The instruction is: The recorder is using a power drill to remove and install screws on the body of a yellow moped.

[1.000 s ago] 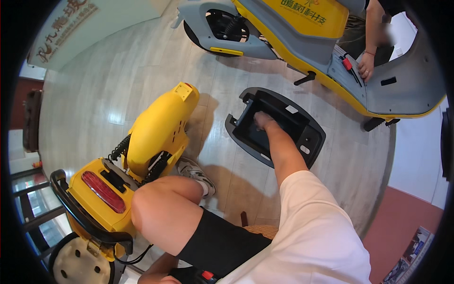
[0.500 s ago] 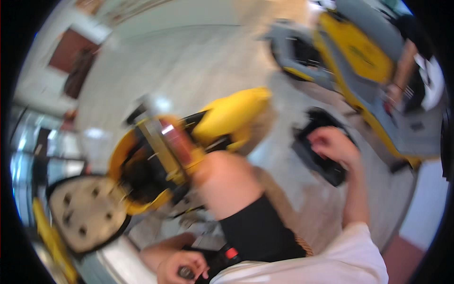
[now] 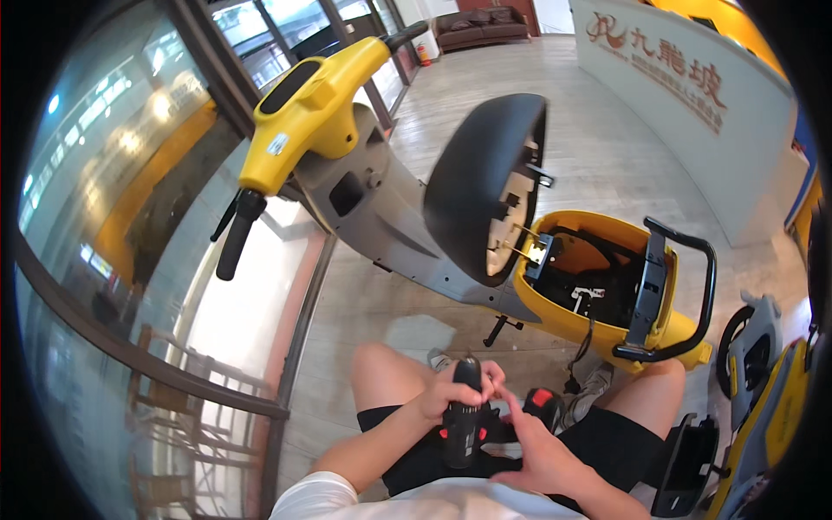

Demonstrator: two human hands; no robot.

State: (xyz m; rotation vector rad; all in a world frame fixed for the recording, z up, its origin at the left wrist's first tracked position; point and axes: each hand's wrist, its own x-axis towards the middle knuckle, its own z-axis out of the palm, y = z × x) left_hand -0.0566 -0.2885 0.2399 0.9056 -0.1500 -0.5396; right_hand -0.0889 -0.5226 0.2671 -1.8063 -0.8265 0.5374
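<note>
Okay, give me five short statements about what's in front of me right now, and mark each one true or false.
1. The left hand is empty. False: the left hand holds a black tool with red parts.
2. The black seat of the nearest scooter is tipped up. True.
3. The rear rail of that scooter is white. False: the rear rail is black.
4. A brown sofa stands in the background. True.
5. The storage compartment of that scooter is covered. False: the storage compartment is open, and its inside shows.
</note>
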